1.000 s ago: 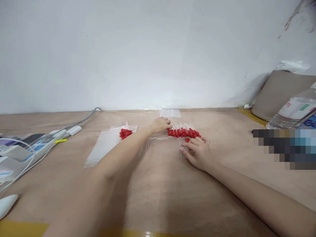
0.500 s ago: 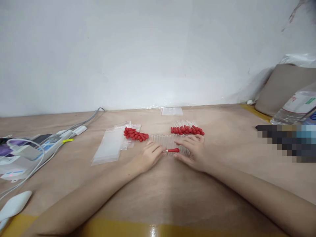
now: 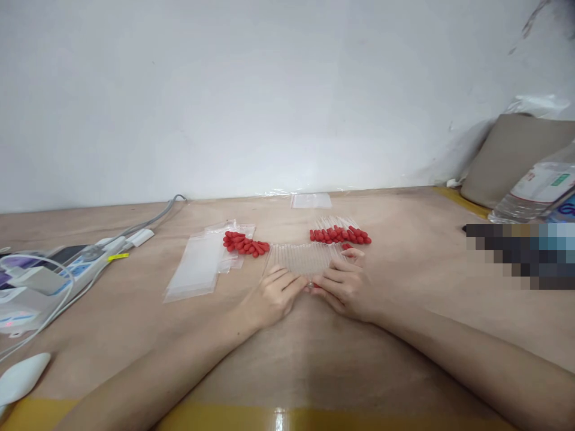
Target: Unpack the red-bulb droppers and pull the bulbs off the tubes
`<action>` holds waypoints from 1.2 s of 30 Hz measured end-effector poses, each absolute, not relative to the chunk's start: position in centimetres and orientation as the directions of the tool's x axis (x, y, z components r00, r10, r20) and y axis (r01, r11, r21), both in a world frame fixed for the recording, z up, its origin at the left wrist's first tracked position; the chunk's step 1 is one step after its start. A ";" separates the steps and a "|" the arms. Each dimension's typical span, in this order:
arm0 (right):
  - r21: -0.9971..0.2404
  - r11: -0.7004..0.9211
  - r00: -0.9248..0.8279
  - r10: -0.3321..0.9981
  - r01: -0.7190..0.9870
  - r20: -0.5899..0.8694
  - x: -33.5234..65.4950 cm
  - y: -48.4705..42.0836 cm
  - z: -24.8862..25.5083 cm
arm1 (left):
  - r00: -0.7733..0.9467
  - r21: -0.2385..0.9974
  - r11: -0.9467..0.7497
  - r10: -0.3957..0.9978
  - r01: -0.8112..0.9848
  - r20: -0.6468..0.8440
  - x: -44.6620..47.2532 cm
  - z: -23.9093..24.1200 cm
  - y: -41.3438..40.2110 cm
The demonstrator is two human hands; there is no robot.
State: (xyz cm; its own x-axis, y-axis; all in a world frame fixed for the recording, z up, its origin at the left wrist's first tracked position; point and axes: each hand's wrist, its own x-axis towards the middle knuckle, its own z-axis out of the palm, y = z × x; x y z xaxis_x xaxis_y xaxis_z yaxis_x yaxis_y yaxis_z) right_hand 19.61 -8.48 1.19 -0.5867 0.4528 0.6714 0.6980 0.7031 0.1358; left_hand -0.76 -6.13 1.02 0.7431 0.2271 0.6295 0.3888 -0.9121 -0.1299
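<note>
My left hand (image 3: pixel 278 294) is closed around a glass dropper (image 3: pixel 310 286) by its tube, most of which the fingers hide. Close against it, my right hand (image 3: pixel 344 287) pinches the red rubber bulb at the dropper's other end; only a sliver of red shows. Under and beyond both hands lies a row of clear glass tubes (image 3: pixel 299 258) side by side. Loose red rubber bulbs (image 3: pixel 245 244) are heaped at the row's left. Behind the right hand, droppers with red bulbs fitted (image 3: pixel 339 234) lie with their tubes toward the wall.
Clear plastic bags (image 3: pixel 193 266) lie left of the bulbs, and another small bag (image 3: pixel 311 201) is near the wall. A power strip (image 3: pixel 83 269) with cables stands far left, above a white object (image 3: pixel 24 378). At right are a water bottle (image 3: pixel 534 188) and a grey-brown container (image 3: pixel 498 155).
My right hand has closed on the red bulb, which was bare between the hands before. Both hands have come together and moved slightly nearer to me with the dropper.
</note>
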 end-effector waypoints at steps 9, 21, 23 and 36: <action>0.322 0.669 -0.621 0.267 0.670 0.737 21.0 -8.3 0.3 | 0.692 0.091 -0.915 0.360 0.394 0.626 -0.2 1.7 -7.3; 0.418 0.658 -0.660 0.162 0.626 0.734 22.3 -8.3 0.5 | 0.716 0.091 -0.866 0.462 0.492 0.523 0.2 2.7 -7.5; 0.428 0.660 -0.682 0.179 0.618 0.709 22.6 -8.3 0.5 | 0.725 0.089 -0.864 0.469 0.496 0.505 0.3 2.8 -7.6; 0.496 0.637 -0.729 0.156 0.589 0.666 23.3 -8.3 0.8 | 0.749 0.123 -0.864 0.488 0.489 0.447 0.7 3.5 -8.0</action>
State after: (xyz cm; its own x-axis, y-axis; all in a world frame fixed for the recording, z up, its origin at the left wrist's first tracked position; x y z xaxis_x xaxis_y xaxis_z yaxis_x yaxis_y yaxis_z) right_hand 23.32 -8.30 0.84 -0.7291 0.1555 0.6665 0.5895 0.6374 0.4961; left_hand 0.70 -7.95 3.48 0.7495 0.4879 0.4474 0.4886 -0.8637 0.1234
